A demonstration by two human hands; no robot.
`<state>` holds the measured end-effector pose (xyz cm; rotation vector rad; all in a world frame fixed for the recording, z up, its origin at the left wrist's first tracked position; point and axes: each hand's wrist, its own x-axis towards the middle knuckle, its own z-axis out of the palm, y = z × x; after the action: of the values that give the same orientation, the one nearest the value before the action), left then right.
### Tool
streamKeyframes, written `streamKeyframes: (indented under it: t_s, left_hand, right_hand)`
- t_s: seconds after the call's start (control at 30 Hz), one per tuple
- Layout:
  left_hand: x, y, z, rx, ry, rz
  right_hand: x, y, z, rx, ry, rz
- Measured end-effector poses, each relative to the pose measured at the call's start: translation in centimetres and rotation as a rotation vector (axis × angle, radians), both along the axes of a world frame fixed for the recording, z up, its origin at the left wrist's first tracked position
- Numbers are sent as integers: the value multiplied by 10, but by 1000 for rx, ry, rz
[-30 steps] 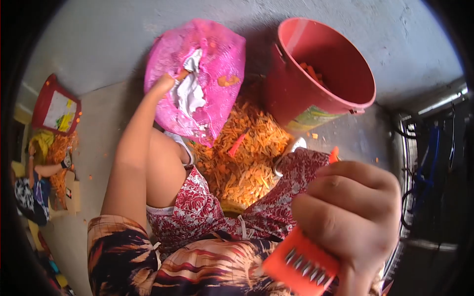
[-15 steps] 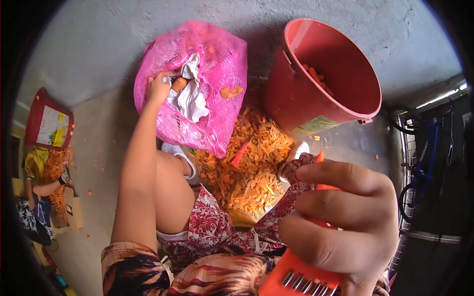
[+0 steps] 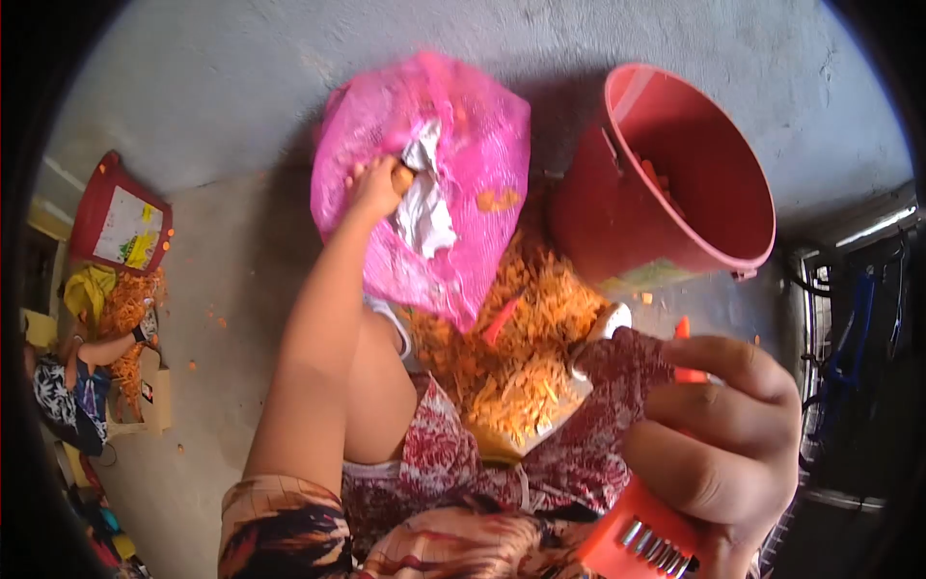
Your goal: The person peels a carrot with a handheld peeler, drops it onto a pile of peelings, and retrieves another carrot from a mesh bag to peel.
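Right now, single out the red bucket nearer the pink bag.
The large bucket right of the bag, its inside showing carrots; the other bucket stands far left.

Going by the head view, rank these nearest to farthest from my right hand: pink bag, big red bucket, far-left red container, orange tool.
1. Orange tool: held in your right hand.
2. Big red bucket: ahead, beyond that hand.
3. Pink bag: left of the bucket.
4. Far-left red container: across the floor.

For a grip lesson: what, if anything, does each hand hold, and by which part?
The right hand holds an orange tool above its metal-slotted end. The left hand is at a carrot; whether it grips cannot be told.
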<state>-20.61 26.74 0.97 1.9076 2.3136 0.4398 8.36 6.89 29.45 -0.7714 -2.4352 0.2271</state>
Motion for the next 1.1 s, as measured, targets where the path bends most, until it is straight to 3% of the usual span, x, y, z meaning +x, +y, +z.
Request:
streamKeyframes:
  t_s: [0.1, 0.3, 0.37, 0.53, 0.6, 0.7, 0.97, 1.03, 1.1]
  left_hand:
    - [1, 2, -8, 72, 31, -26]
    - [-4, -8, 22, 90, -70, -37]
    - [-4, -17, 32, 133, -252, -20]
    - [-9, -46, 54, 555, -734, -238]
    - [0, -67, 71, 581, -1108, -297]
    - [22, -97, 87, 620, -1382, -240]
    - [66, -181, 74, 278, -1935, -350]
    - [80, -199, 67, 167, -2181, -309]
    - [98, -211, 80, -71, -2283, -425]
  right_hand:
    - [3, -6, 1, 25, -24, -49]
    - [-7, -30, 25, 128, -125, -267]
    - [-4, -43, 34, 158, -196, -349]
    - [11, -63, 22, 108, -146, -319]
    - [11, -68, 22, 115, -127, -296]
    - [12, -79, 29, 144, -112, -317]
    - [42, -111, 35, 187, 0, -246]
    - [52, -110, 20, 125, 189, -256]
    - [56, -105, -12, -132, 602, -327]
